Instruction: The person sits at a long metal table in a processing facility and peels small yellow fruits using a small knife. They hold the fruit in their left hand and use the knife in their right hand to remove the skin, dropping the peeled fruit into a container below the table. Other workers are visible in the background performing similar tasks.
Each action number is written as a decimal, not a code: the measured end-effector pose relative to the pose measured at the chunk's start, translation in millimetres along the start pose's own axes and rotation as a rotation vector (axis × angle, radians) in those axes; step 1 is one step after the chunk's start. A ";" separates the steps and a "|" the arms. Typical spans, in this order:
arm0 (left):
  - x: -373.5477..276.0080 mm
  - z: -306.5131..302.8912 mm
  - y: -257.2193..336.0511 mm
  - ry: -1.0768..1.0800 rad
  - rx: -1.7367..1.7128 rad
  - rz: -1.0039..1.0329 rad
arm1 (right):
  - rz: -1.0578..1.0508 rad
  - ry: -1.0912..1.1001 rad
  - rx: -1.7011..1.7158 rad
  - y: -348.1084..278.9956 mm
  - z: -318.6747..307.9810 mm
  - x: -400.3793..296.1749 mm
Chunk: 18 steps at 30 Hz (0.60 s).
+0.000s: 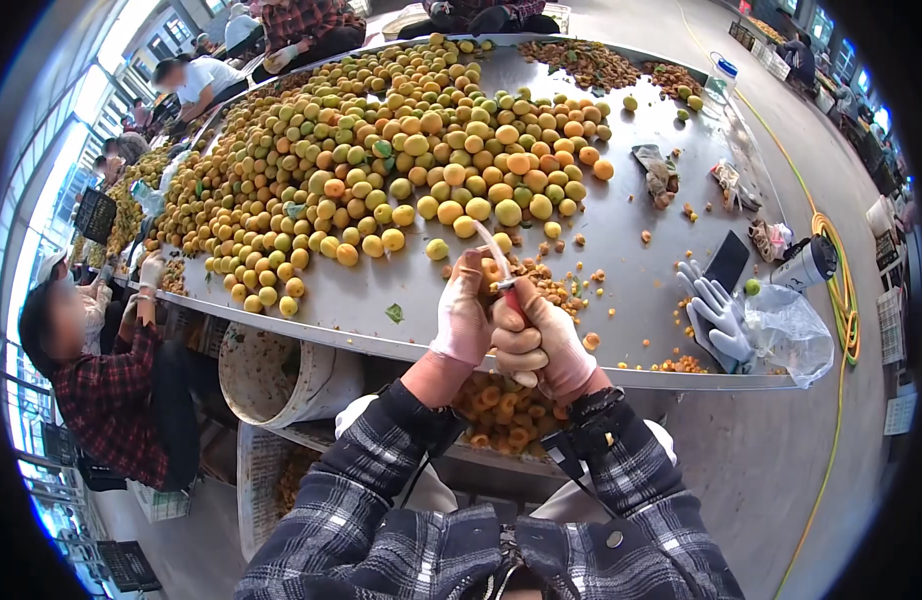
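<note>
Both my hands wear stained, light work gloves and meet above the near edge of the metal table (pixel 618 300). My right hand (pixel 528 330) is closed around the red handle of a small curved knife (pixel 494 244), its blade pointing up and away. Close beside it, my left hand (pixel 465 307) has thumb and fingers around an apricot (pixel 491 270), which is partly hidden. Beyond them spreads a large heap of yellow-green and orange apricots (pixel 401 150). Pits and scraps (pixel 551 289) lie just behind my hands. Below the table edge, cut apricot halves (pixel 506 412) fill a container.
At right on the table are spare gloves (pixel 720 319), a black phone (pixel 727 259), a plastic bag (pixel 791 330) and a tumbler (pixel 806 262). A white bucket (pixel 311 382) lies tilted below the edge at left. A co-worker (pixel 108 375) sits at left; others sit across.
</note>
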<state>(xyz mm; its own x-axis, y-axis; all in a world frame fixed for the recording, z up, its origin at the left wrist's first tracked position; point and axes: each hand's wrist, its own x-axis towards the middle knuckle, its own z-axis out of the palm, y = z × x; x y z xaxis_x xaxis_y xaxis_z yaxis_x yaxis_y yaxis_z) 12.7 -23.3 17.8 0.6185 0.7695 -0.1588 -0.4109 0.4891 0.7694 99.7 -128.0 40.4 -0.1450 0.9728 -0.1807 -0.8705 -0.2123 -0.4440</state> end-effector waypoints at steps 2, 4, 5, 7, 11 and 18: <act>1.4 -5.9 6.3 0.004 -0.144 -0.090 | -0.077 0.261 -0.236 -1.1 6.5 3.4; 6.7 -12.6 6.9 -0.024 -0.148 -0.131 | -0.160 0.423 -0.447 -0.2 9.6 4.8; 7.1 -15.5 6.1 -0.026 -0.139 -0.142 | -0.196 0.446 -0.539 3.4 9.6 5.1; 2.8 -14.3 6.2 -0.024 -0.123 -0.167 | -0.262 0.491 -0.721 14.1 4.4 6.5; 3.2 -9.6 1.7 0.075 -0.171 -0.191 | -0.424 0.565 -1.056 34.3 -36.9 15.0; 4.4 -19.1 -9.4 -0.028 -0.005 -0.073 | -0.506 0.682 -1.467 33.6 -24.8 9.4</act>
<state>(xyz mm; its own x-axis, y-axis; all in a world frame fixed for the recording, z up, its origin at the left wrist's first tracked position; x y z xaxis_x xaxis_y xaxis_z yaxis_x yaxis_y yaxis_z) 6.4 -16.7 -2.0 0.6653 0.7200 -0.1974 -0.3672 0.5458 0.7532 80.7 -128.3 2.0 0.5460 0.8339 0.0802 0.4307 -0.1973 -0.8807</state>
